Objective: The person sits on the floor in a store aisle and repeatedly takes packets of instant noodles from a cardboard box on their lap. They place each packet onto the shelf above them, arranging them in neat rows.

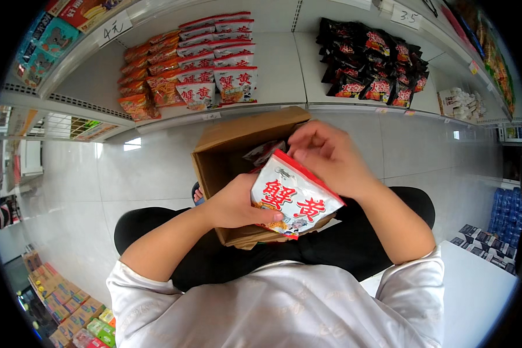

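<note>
My left hand (pixel 239 204) grips a white snack bag (pixel 296 198) with red edges and red characters, its thumb lying across the front. The bag is tilted over the open cardboard box (pixel 252 124) between my knees. Beside the bag's upper red edge is my right hand (pixel 319 152), slightly blurred, with curled fingers over the box's right side; whether it touches or pinches anything there is unclear. Inside the box, a dark, shiny packet (pixel 265 152) shows behind the held bag. The rest of the box's contents is hidden by my hands and the bag.
Ahead, a low shelf (pixel 282 65) carries rows of matching white bags (pixel 235 85), orange snack bags (pixel 139 106) and black snack bags (pixel 376 89). White small packets (pixel 459 102) stand farther right. A white surface (pixel 474 278) is at lower right, with stacked cartons (pixel 69 304) at lower left.
</note>
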The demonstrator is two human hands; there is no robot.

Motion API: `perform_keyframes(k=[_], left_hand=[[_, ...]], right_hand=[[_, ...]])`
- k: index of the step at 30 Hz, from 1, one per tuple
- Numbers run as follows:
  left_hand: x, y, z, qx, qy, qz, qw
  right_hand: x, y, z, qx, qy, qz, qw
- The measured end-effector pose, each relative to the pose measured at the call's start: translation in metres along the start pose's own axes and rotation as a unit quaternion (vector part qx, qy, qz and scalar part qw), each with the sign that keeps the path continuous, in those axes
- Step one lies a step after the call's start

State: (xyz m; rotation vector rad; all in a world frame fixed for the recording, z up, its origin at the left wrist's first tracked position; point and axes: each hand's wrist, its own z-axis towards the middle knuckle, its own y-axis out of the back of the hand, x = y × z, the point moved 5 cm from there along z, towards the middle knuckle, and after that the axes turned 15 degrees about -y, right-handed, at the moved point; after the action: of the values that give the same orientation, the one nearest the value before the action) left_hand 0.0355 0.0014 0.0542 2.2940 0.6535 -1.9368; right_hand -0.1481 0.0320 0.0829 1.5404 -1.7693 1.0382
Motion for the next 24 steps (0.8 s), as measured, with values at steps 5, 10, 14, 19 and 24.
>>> perform_keyframes(k=[5, 10, 14, 19, 24], left_hand=[[0.004, 0.016, 0.002, -0.114, -0.040, -0.067, 0.990], [0.012, 0.020, 0.002, -0.188, -0.057, -0.174, 0.965], [0.014, 0.020, 0.002, -0.235, -0.052, -0.253, 0.937], [0.016, 0.023, -0.003, -0.215, -0.058, -0.180, 0.958], [0.012, 0.025, -0.009, -0.226, -0.061, -0.160, 0.959]], right_hand=[[-0.028, 0.039, 0.008, -0.014, -0.043, 0.220, 0.974], [-0.057, -0.004, 0.003, 0.092, -0.094, 0.164, 0.978], [-0.061, -0.007, 0.012, 0.134, -0.047, 0.255, 0.957], [-0.054, -0.014, 0.016, -0.019, -0.046, 0.058, 0.997], [-0.053, -0.027, 0.016, -0.034, -0.025, -0.033, 0.999]])
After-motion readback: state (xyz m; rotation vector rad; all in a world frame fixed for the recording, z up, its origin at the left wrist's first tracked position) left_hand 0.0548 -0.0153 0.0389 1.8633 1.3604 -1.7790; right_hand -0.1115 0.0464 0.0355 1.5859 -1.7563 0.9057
